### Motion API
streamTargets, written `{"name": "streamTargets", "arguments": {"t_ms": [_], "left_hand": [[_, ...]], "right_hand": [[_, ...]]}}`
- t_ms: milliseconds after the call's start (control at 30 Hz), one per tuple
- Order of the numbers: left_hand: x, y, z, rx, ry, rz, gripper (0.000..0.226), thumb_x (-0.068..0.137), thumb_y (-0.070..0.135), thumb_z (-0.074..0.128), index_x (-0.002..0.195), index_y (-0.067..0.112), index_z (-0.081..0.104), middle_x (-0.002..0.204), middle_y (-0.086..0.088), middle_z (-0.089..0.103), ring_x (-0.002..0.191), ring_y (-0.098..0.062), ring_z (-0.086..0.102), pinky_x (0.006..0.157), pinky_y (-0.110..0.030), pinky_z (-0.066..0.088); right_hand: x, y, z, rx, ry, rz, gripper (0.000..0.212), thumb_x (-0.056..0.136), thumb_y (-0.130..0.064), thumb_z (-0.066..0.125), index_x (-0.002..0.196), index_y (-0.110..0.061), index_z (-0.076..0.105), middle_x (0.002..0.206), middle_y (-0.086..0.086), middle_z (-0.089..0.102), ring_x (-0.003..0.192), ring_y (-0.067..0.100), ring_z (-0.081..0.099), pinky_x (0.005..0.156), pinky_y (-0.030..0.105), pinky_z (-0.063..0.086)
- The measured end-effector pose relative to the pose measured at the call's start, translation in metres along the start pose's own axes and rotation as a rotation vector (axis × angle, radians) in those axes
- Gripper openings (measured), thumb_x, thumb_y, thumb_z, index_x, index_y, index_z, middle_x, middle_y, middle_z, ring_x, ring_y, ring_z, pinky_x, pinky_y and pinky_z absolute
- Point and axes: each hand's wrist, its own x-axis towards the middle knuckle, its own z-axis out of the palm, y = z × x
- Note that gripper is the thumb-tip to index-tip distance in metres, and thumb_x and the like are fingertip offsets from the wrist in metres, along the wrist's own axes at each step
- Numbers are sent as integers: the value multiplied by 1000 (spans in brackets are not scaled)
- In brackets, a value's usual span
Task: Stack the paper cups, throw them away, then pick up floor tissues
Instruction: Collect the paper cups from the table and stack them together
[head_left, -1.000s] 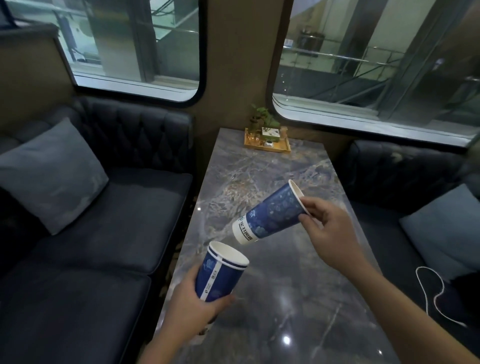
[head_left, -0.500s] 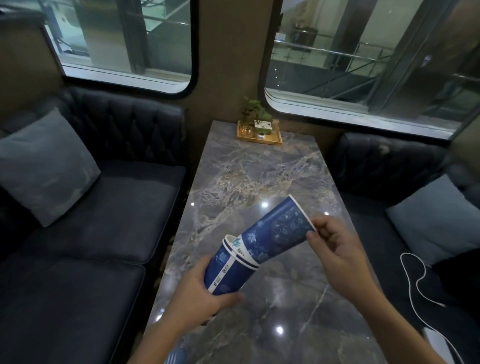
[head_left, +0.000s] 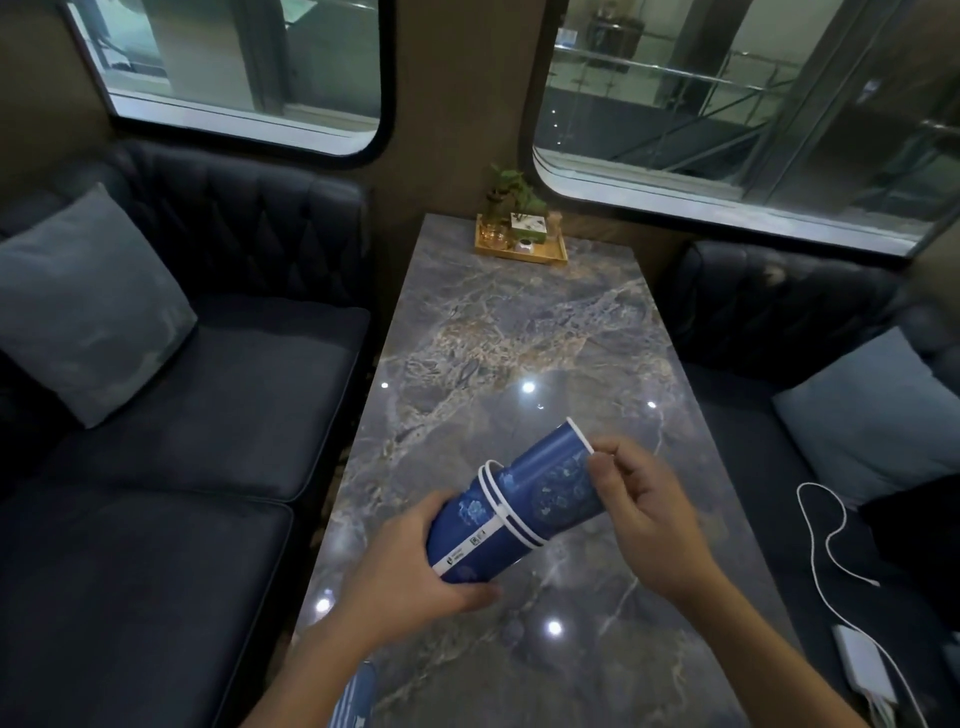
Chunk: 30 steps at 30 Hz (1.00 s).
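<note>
Blue paper cups with white rims are nested into a tilted stack above the marble table (head_left: 524, 322). My left hand (head_left: 415, 577) grips the outer cups (head_left: 478, 540) from below, near their base. The inner cup (head_left: 550, 478) pokes out up and to the right, about half sunk into the others. My right hand (head_left: 639, 514) pinches that cup's white rim with thumb and fingertips. No tissues show in this view.
A wooden tray (head_left: 519, 244) with a small plant and jars stands at the table's far end. Dark sofas with grey cushions (head_left: 83, 306) flank the table. A white cable (head_left: 826, 530) and charger (head_left: 862, 670) lie on the right seat.
The cup in my right hand went from hovering above the left-hand cup to sliding deeper inside it. Both hands drew closer together and lower over the table.
</note>
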Motion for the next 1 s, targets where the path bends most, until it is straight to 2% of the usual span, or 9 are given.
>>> {"name": "streamTargets", "arguments": {"t_ms": [133,300,433,533,667,767,867,933,1000], "left_hand": [[-2,-2,-1,-25,-14,-11,83,42,56,95,111,65,49,106,36,66,83,8,71,61,-17,57],[0,-5,-3,-90,-16,-53,78,44,48,97,108,61,53,96,30,71,74,2,73,48,-19,54],[0,-4,-2,-65,-37,0,79,45,46,96,112,55,55,100,27,72,81,3,73,59,-14,55],[-1,-2,2,-26,-68,15,79,44,47,94,112,53,56,98,28,72,79,4,72,57,-13,54],[-4,-3,9,-6,-91,5,78,42,50,92,108,59,52,100,36,68,79,8,71,54,-10,51],[-7,-5,12,-18,-99,-5,79,41,51,92,109,60,52,101,38,67,81,9,70,55,-7,51],[-9,-5,15,-42,-108,-5,79,42,51,94,108,64,51,103,38,66,82,10,70,57,-6,51],[-10,-4,16,-56,-114,-10,80,42,51,95,109,61,52,102,36,68,81,9,71,55,-8,52],[-10,-5,18,-82,-115,-26,80,43,51,96,111,57,54,100,31,70,79,5,72,54,-13,55]], "right_hand": [[-4,3,-5,5,-92,32,27,95,-8,53,119,-13,65,101,-6,74,96,8,69,78,20,55],[-9,7,-14,-73,-173,33,29,90,5,55,102,-20,65,97,-7,71,93,10,67,80,16,51],[-13,9,-15,-129,-210,52,10,84,-31,60,87,-21,63,85,2,67,82,16,65,72,30,52],[-15,13,-7,-162,-142,70,41,87,-50,48,71,-14,56,66,7,57,61,8,53,58,29,43],[-19,15,-3,-173,-136,38,33,95,-30,48,72,-11,62,66,1,63,62,11,57,60,32,47],[-25,15,-9,-167,-194,25,19,95,-15,52,98,-18,70,89,-9,73,84,6,68,75,24,52],[-31,17,-16,-155,-224,77,29,94,-6,55,121,-16,63,107,2,74,102,17,69,90,37,55],[-35,18,-19,-160,-226,74,30,93,-2,56,118,-18,63,106,0,73,102,18,68,92,38,53],[-38,16,-22,-181,-242,48,31,92,-1,56,109,-25,65,105,-10,71,102,13,67,91,28,52]]}}
